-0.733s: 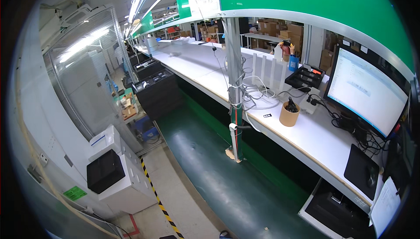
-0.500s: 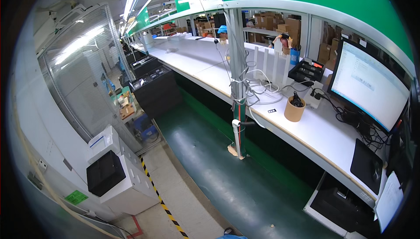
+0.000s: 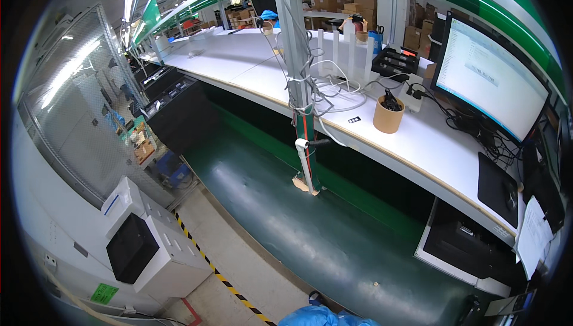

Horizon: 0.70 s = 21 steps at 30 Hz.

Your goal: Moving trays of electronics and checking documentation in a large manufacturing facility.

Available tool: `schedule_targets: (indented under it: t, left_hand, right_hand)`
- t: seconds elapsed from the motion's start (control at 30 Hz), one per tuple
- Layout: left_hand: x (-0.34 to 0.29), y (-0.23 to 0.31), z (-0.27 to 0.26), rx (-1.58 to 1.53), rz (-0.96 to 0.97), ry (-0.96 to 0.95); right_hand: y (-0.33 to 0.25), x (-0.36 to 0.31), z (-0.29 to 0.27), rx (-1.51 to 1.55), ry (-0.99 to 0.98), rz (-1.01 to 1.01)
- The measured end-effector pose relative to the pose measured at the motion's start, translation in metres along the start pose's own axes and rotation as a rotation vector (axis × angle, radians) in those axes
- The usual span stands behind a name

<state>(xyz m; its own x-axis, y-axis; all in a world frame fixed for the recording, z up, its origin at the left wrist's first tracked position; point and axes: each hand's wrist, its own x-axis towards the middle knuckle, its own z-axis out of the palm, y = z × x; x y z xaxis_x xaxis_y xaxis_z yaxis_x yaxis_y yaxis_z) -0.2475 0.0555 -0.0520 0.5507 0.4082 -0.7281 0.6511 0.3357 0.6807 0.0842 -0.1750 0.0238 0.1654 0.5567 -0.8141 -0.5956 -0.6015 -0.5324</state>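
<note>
Neither my left hand nor my right hand shows in the head view. At the lower edge, blue crinkled cloth (image 3: 325, 316) that looks like my own clothing comes into the picture, with a dark shoe (image 3: 316, 297) just beyond it. To the right, the long white workbench (image 3: 262, 78) carries a brown round cup (image 3: 388, 117) with dark items standing in it. A lit monitor (image 3: 489, 78) stands farther right, and a mouse (image 3: 509, 197) lies on a black mat (image 3: 494, 183) below it.
A metal post (image 3: 292, 45) wrapped in cables rises at the bench's edge. White drawer units (image 3: 173, 266) with a black box (image 3: 132, 247) stand on the left, beside yellow-black floor tape (image 3: 221, 278). Black crates (image 3: 179, 111) stand farther off. Papers (image 3: 533, 236) hang at the right.
My view has tilted down and shifted right, so the bench, post and monitor sit higher and farther left. More of the blue cloth shows at the lower edge.
</note>
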Motion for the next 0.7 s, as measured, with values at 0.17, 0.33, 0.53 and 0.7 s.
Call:
schedule_targets:
  t: [0.17, 0.33, 0.53, 0.7]
  left_hand:
    - [0.007, 0.003, -0.005, 0.018, 0.011, -0.030]
    - [0.014, 0.009, -0.005, 0.043, 0.031, -0.050]
    - [0.018, 0.017, -0.004, 0.066, 0.059, -0.061]
    - [0.019, 0.017, -0.003, 0.075, 0.062, -0.059]
  right_hand:
    - [0.016, -0.004, -0.002, 0.054, 0.028, 0.019]
    - [0.029, -0.007, -0.004, 0.105, 0.025, 0.040]
    - [0.044, -0.007, -0.013, 0.190, 0.011, 0.103]
    - [0.055, -0.008, -0.025, 0.332, 0.009, 0.224]
